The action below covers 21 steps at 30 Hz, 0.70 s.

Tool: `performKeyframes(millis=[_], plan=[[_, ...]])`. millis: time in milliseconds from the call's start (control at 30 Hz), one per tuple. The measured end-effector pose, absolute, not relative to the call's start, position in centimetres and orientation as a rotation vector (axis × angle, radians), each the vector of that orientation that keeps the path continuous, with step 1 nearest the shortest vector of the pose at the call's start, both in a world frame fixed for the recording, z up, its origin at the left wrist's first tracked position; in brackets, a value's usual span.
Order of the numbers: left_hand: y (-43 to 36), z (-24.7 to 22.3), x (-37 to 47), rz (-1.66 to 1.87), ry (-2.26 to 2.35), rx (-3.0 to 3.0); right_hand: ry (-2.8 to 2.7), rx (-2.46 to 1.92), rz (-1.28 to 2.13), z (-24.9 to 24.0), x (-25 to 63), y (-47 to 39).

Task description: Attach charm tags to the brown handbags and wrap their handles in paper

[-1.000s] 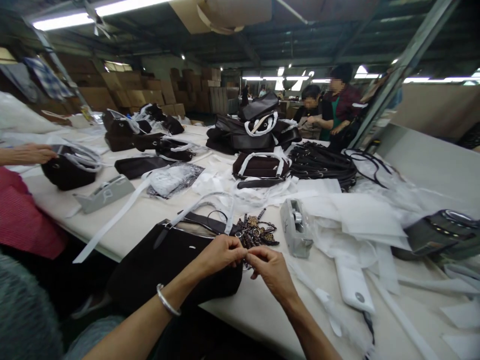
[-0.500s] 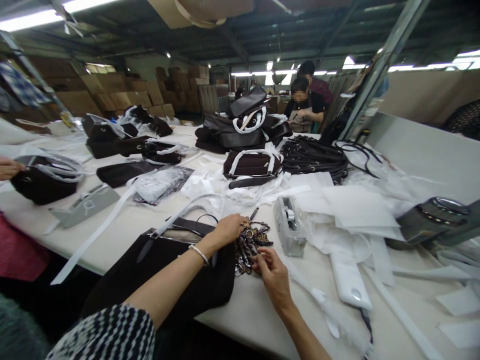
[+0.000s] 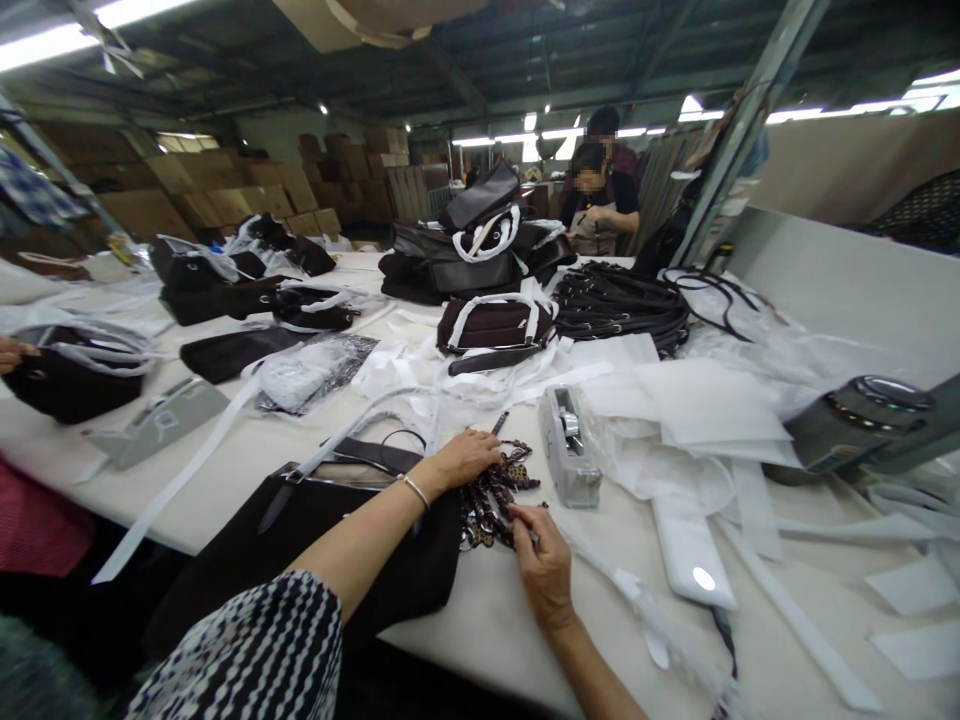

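Observation:
A tangled pile of leopard-print charms with metal rings (image 3: pixel 491 505) lies on the table beside a black handbag. My left hand (image 3: pixel 466 457) reaches over the bag, its fingers closed on the top of the pile; the fingertips are partly hidden. At the pile's right side, my right hand (image 3: pixel 544 560) pinches one edge of it between thumb and fingers. The black handbag (image 3: pixel 315 560) leans at the table's front edge under my left forearm, with clear wrap around its handles. A grey tape dispenser (image 3: pixel 568 450) stands just right of the pile.
Another grey tape dispenser (image 3: pixel 161 420) is at the left. Black bags (image 3: pixel 480 250) and a heap of black straps (image 3: pixel 619 305) lie farther back. White paper sheets (image 3: pixel 709 410) and a white corded device (image 3: pixel 694 550) are at the right. A co-worker's hand (image 3: pixel 13 355) touches a bag.
My left hand has flattened somewhat over the charms, and its forearm has shifted right. My right hand stays at the pile's edge. The whole view has shifted slightly.

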<state>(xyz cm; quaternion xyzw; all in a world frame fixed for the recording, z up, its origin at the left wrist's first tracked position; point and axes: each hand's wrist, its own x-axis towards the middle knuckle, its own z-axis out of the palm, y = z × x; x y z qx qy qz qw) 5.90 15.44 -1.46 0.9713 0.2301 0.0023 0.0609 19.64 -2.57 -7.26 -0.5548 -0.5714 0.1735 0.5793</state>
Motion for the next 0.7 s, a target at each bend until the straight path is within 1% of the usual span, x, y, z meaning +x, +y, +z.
performKeyframes(millis=[133,233,333,467,600,700], plan=[[14.4,-1.0,6.4,0.018,0.694,2.876,-1.355,-1.279,0.353,-7.3,19.6,-2.6],[13.9,-0.3,6.3,0.098,0.802,2.774,-1.350,-1.280,0.298,-7.2,19.7,-2.6],[13.9,1.1,5.6,0.268,0.990,2.590,-1.335,-1.290,0.260,-7.1,19.7,-2.7],[13.6,3.7,4.3,0.549,1.196,2.199,-1.320,-1.310,0.234,-7.3,19.7,-2.7],[11.4,6.3,2.6,0.717,1.138,1.790,-1.294,-1.327,0.239,-6.9,19.8,-2.8],[8.3,7.6,1.1,0.797,1.058,1.570,-1.250,-1.336,0.267,-5.1,19.7,-3.2]])
